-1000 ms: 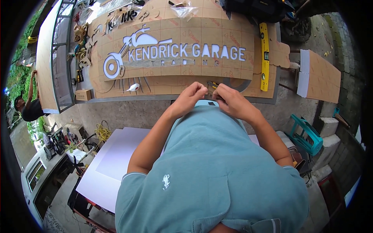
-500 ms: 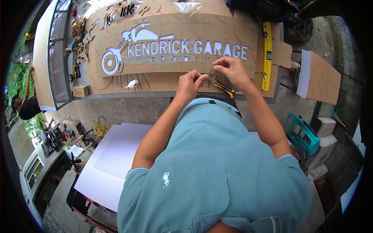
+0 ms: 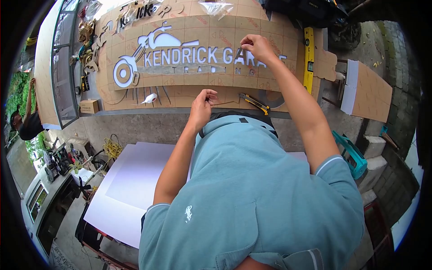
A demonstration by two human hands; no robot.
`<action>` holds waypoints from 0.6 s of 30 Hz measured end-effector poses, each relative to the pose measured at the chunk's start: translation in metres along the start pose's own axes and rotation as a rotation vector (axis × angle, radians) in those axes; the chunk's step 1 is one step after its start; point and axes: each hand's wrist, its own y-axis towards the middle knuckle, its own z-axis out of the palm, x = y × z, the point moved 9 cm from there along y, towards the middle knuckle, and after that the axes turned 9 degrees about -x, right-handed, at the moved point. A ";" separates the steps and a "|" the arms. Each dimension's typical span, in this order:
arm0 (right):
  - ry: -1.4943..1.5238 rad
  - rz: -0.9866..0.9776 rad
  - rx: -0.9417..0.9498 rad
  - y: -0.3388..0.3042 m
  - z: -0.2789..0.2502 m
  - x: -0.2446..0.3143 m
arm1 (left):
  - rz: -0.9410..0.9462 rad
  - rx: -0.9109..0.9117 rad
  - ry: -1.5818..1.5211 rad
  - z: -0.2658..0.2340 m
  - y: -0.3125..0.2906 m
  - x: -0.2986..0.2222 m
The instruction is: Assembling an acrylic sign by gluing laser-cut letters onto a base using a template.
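A broad brown board sign panel (image 3: 198, 67), matt and marked with a faint grid, was seen laid flat ahead of the person, with white cut-out letters and a motorcycle outline set into it. The panel's near edge curved with the lens. A strip of clear, glossy film (image 3: 180, 69) was noted across the lower part of the lettering.

The right hand (image 3: 255, 47) was found resting on the panel at one of the white letters, fingers bent and pinched together on the letter's surface; whether a loose piece was gripped between them could not be told. The right arm was extended well forward, elbow nearly straight, forearm rising from the teal sleeve.

The left hand (image 3: 202, 102) was held nearer the body, just above the panel's near edge, fingers loosely curled with the thumb meeting the fingertips; something thin may have been pinched there, but this could not be confirmed. The left forearm was bent at the elbow and angled inward.

A yellow-handled utility knife (image 3: 254, 103) was noted lying on the panel just right of the left hand, untouched. A long yellow spirit level (image 3: 308, 58) lay beyond and to the right of the right hand. White sheets (image 3: 135, 184) lay below the left elbow.
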 end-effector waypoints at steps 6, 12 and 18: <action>-0.021 0.069 0.110 0.007 0.020 -0.011 | -0.050 -0.084 -0.199 -0.005 0.002 -0.005; -0.084 0.008 0.089 0.002 0.019 -0.004 | -0.095 -0.083 -0.237 -0.009 0.006 -0.005; -0.086 0.003 0.054 0.000 0.023 -0.006 | -0.117 -0.052 -0.248 -0.005 0.007 -0.012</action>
